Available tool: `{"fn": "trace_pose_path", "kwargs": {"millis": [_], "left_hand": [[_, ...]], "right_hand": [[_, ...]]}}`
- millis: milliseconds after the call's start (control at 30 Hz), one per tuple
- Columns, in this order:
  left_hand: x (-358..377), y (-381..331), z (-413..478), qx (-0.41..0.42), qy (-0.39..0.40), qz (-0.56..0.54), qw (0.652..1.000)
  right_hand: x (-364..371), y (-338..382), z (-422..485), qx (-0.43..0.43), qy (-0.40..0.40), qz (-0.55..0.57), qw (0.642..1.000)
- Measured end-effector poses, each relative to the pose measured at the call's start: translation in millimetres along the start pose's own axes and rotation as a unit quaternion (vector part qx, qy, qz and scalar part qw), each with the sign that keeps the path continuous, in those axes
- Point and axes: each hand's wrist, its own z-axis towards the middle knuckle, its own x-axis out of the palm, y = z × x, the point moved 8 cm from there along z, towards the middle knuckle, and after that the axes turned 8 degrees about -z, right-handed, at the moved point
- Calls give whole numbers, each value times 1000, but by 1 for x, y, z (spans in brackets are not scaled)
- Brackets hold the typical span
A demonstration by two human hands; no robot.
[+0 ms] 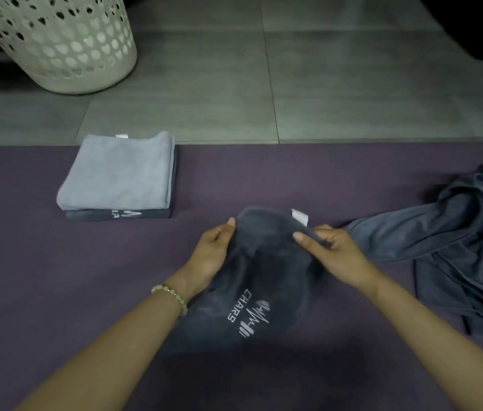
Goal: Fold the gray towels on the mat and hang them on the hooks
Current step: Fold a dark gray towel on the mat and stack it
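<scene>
A gray tiled floor [204, 99] runs across the back, and a white perforated plastic laundry basket [56, 40] stands on it at the far left. Nearer, a purple mat [26, 262] covers the ground. On the mat to the left, a light gray folded towel [118, 173] lies on top of a folded dark gray towel [133, 214], making a finished stack of two. At the right edge a crumpled blue-gray towel [471, 247] lies in a heap, not yet folded.

The step in hand appears to be the folding of a third piece, a dark gray plush towel with a white CHARS logo [264, 262]. It sits in the middle of the mat between the two arms, its near part resting on the mat and its far edge raised in the hands.

The left hand [213, 250], with a pale beaded bracelet [172, 293] at the wrist, grips the towel's far left edge, thumb on top and fingers curled beneath. The right hand [332, 250] pinches the far right corner just beside a small white label [299, 216], its fingers closed round the cloth. Neither hand is free.

The cloth bulges loosely between the two grips. The next move therefore likely calls for drawing that edge taut, carrying it over to meet the opposite edge with the corners matched, and pressing the fold flat. No hooks are in view, so the hanging seems wholly still to do.
</scene>
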Motion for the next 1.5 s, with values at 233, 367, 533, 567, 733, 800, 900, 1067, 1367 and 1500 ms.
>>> {"fn": "trace_pose_path", "kwargs": {"millis": [233, 367, 533, 567, 733, 800, 900, 1067, 1367, 1500], "left_hand": [[20, -145, -43, 62, 54, 31, 996], [21, -232, -90, 109, 39, -27, 993], [6, -332, -155, 175, -9, -83, 981], [-3, -348, -167, 181, -33, -101, 978], [-68, -404, -220, 222, -125, -169, 952], [-88, -415, -239, 238, -149, -177, 943], [-107, -427, -267, 257, -173, -166, 936], [-131, -448, -306, 291, -167, -145, 931], [-217, -397, -320, 249, -189, -63, 948], [-254, -340, -290, 188, -244, 19, 951]], "right_hand": [[-76, 124, 8, -58, 2, -6, 998], [-106, 188, -17, -15, 90, -2, 996], [-138, 246, -65, 22, 171, -53, 984], [-149, 253, -72, 26, 160, -64, 985], [-216, 261, -109, 54, 75, -58, 994], [-233, 271, -119, 35, 42, -13, 998], [-247, 310, -125, -17, -20, 69, 997], [-248, 385, -130, -82, -46, 133, 987], [-152, 398, -116, -64, 77, 86, 991], [-93, 357, -90, -1, 96, 56, 994]]}}
